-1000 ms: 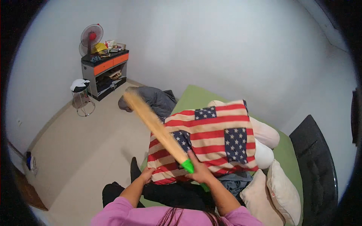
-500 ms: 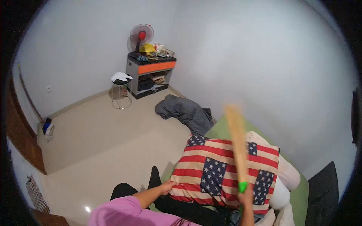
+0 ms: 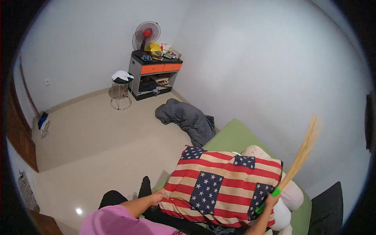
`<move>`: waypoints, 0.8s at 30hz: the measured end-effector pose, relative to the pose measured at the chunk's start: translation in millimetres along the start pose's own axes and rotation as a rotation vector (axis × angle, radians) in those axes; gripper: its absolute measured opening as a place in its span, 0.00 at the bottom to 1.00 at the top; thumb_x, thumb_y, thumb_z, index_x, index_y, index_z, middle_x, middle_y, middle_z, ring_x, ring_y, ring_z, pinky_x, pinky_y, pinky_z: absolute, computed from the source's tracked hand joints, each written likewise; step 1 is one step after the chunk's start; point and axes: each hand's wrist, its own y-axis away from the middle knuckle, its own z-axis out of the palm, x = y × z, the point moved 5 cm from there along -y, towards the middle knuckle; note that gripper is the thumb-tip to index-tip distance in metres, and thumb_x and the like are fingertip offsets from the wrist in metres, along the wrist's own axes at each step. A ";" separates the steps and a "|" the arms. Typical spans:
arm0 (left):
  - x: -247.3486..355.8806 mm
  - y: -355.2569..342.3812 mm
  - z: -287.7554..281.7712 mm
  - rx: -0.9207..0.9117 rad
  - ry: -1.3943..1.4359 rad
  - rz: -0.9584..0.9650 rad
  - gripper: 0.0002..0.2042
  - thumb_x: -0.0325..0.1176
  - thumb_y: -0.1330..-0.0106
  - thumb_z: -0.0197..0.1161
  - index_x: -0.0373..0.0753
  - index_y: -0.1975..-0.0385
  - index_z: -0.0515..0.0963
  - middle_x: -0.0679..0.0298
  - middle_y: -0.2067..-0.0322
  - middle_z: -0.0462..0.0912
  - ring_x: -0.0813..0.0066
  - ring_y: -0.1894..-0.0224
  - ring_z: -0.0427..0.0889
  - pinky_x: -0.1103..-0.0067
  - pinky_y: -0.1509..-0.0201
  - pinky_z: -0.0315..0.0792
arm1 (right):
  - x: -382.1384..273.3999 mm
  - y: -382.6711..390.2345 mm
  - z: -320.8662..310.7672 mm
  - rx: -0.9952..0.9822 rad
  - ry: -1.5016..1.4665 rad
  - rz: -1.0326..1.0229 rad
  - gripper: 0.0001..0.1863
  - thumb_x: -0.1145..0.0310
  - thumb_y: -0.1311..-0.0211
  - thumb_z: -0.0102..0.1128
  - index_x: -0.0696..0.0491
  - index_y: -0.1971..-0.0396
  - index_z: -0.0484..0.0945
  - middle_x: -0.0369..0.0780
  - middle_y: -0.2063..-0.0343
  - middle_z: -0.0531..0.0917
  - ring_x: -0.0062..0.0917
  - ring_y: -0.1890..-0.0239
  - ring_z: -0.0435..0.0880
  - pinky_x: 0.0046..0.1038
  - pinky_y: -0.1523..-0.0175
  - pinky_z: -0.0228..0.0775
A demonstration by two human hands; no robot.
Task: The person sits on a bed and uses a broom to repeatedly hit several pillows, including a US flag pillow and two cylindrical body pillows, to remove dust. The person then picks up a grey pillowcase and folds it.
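A pillow (image 3: 235, 176) with red and cream stripes and starred dark blue patches lies across my lap and the green mattress. Its left edge is pinched in my left hand (image 3: 159, 197). My right hand (image 3: 271, 200) is wrapped round the green handle of a stick broom (image 3: 299, 158), whose straw-coloured bristles point up and to the right, raised off the pillow. White and pale pink plush shapes (image 3: 291, 194) show past the pillow's right side, partly hidden by it.
A green mattress (image 3: 235, 135) runs along the wall. On the floor lies a crumpled grey blanket (image 3: 188, 119). Farther back stand a metal stool (image 3: 122, 90) and a cabinet (image 3: 156, 70) with orange drawers, a fan (image 3: 147, 33) on top. A black panel (image 3: 327, 209) stands at the right.
The broom has swung from over the pillow to its right side, tilting outward. My left hand keeps its hold on the pillow's edge. The whole view has shifted slightly.
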 end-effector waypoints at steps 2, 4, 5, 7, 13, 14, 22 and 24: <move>22.5 -1.5 26.8 0.016 -0.007 0.047 0.23 0.16 0.55 0.46 0.38 0.54 0.66 0.60 0.58 0.73 0.69 0.56 0.72 0.73 0.51 0.65 | -25.6 -19.0 -40.4 0.135 -0.158 -0.150 0.25 0.72 0.67 0.51 0.58 0.61 0.63 0.50 0.69 0.72 0.45 0.65 0.71 0.34 0.56 0.61; 47.1 3.7 30.8 0.104 -0.116 0.084 0.19 0.16 0.54 0.45 0.35 0.59 0.70 0.61 0.62 0.75 0.70 0.60 0.75 0.74 0.54 0.67 | -53.7 -33.0 -60.6 0.239 -0.325 -0.247 0.24 0.72 0.67 0.51 0.59 0.61 0.63 0.48 0.70 0.71 0.42 0.67 0.70 0.33 0.57 0.61; 56.9 -0.4 34.9 0.093 0.019 0.145 0.18 0.17 0.53 0.45 0.35 0.61 0.71 0.61 0.65 0.76 0.70 0.62 0.75 0.75 0.55 0.69 | -64.8 -39.7 -65.1 0.300 -0.403 -0.294 0.24 0.72 0.67 0.52 0.59 0.62 0.63 0.48 0.71 0.70 0.40 0.68 0.69 0.32 0.57 0.60; 85.8 -11.1 45.1 0.055 0.014 0.246 0.16 0.17 0.53 0.46 0.34 0.62 0.71 0.60 0.66 0.76 0.70 0.62 0.75 0.75 0.56 0.69 | -82.6 -51.2 -71.3 0.345 -0.413 -0.242 0.23 0.72 0.67 0.52 0.60 0.63 0.63 0.48 0.70 0.70 0.40 0.67 0.69 0.32 0.57 0.60; 96.0 -9.2 73.7 0.061 0.019 0.216 0.19 0.24 0.46 0.49 0.39 0.52 0.62 0.60 0.58 0.71 0.71 0.57 0.72 0.73 0.55 0.68 | -78.7 -86.5 -76.9 0.267 -0.050 -0.176 0.22 0.71 0.66 0.55 0.60 0.65 0.65 0.50 0.71 0.72 0.42 0.66 0.72 0.35 0.58 0.61; 71.0 -11.9 43.4 0.100 -0.117 0.176 0.21 0.30 0.43 0.51 0.42 0.49 0.57 0.61 0.55 0.69 0.71 0.55 0.71 0.72 0.53 0.67 | -99.0 -69.4 -67.7 0.182 0.038 -0.120 0.22 0.70 0.66 0.55 0.60 0.66 0.65 0.50 0.71 0.73 0.42 0.66 0.72 0.36 0.58 0.62; 4.4 1.6 -10.3 0.060 -0.471 -0.133 0.12 0.37 0.40 0.50 0.38 0.62 0.68 0.63 0.70 0.75 0.76 0.71 0.76 0.78 0.67 0.73 | -61.1 174.3 71.6 -0.742 0.165 -0.116 0.27 0.72 0.64 0.53 0.61 0.59 0.59 0.52 0.70 0.74 0.43 0.64 0.74 0.38 0.59 0.66; -1.8 8.7 -14.0 0.067 -0.550 -0.129 0.11 0.36 0.41 0.50 0.37 0.63 0.68 0.64 0.72 0.74 0.76 0.73 0.75 0.79 0.69 0.73 | -92.4 287.8 60.3 -1.033 0.373 -0.147 0.27 0.69 0.62 0.53 0.59 0.57 0.58 0.55 0.66 0.74 0.45 0.60 0.73 0.38 0.57 0.66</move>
